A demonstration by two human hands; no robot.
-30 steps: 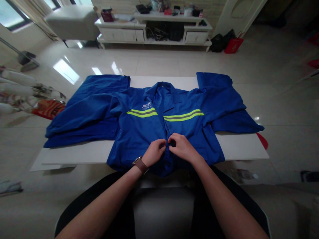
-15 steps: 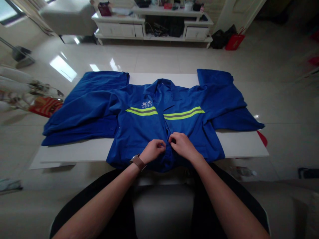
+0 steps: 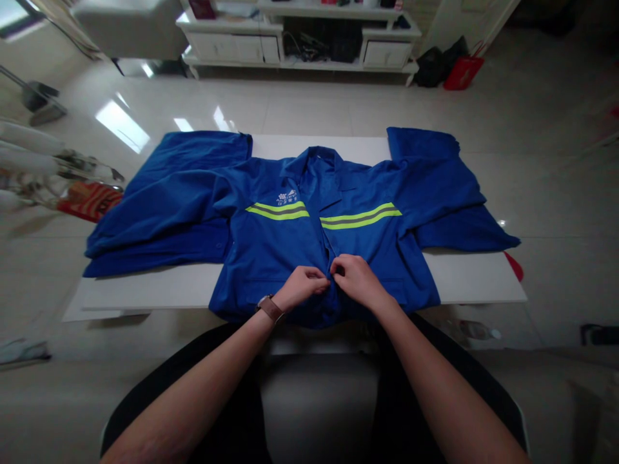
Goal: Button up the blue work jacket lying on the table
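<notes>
A blue work jacket with yellow-and-grey reflective stripes lies front up, collar away from me, sleeves spread to both sides. White print marks its chest on the left of the view. My left hand, with a brown-strapped watch on the wrist, pinches the jacket's front edge near the hem. Close beside it, my right hand grips the opposite front edge, fingers curled. The fingertips nearly meet at the front opening. Any button or fastener between them is too small to make out. Above the hands the front hangs slightly apart.
Under the jacket stands a white table. Beyond it are a white TV cabinet, a grey seat and a red bag beside black bags. A plastic bottle lies low at the right. Wrapped items sit at the far left.
My left hand has shifted right, bringing its fingertips closer to the right hand at the jacket's front. The right hand keeps its hold. The whole view has tilted slightly.
</notes>
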